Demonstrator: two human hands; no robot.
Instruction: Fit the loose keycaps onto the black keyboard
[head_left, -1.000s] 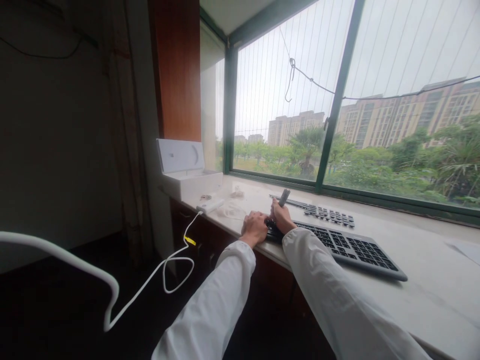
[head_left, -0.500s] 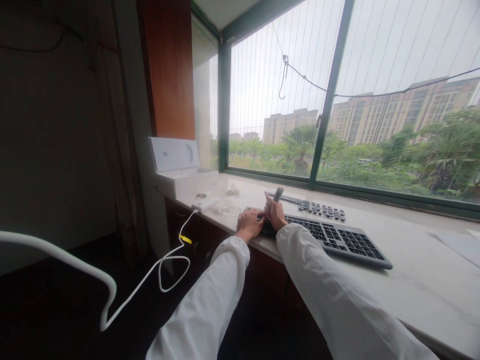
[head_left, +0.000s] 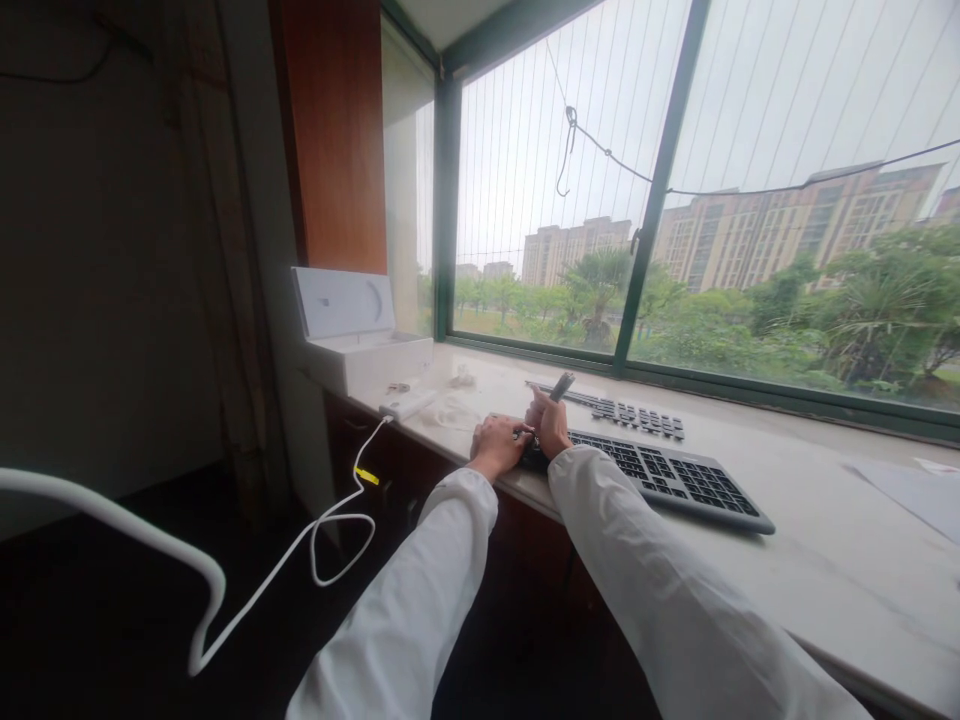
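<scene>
A white cable (head_left: 322,520) hangs off the sill edge at your 9 o'clock and runs up to a small white device (head_left: 409,403) on the marble sill (head_left: 825,560). Behind it, at 10 o'clock, an open white box (head_left: 360,345) sits against the wood panel, lid upright, clear of your work.

Your left hand (head_left: 499,447) rests near the front edge of the sill, fingers curled and pressed down at the left end of the black keyboard (head_left: 660,475), likely to steady it. Whether the fingers pinch anything cannot be told.

Your right hand (head_left: 551,425) touches the left hand at 12 o'clock. Its fingers close around a slim dark tool (head_left: 561,386), which stands tilted, upper end toward 1 o'clock, tip down at the keyboard's left end.

A row of loose keycaps (head_left: 637,415) lies behind the keyboard, toward the window frame (head_left: 652,215). Open sill extends from 2 to 3 o'clock, up to a sheet of paper (head_left: 911,490). The front edge is close; keep parts inboard.
</scene>
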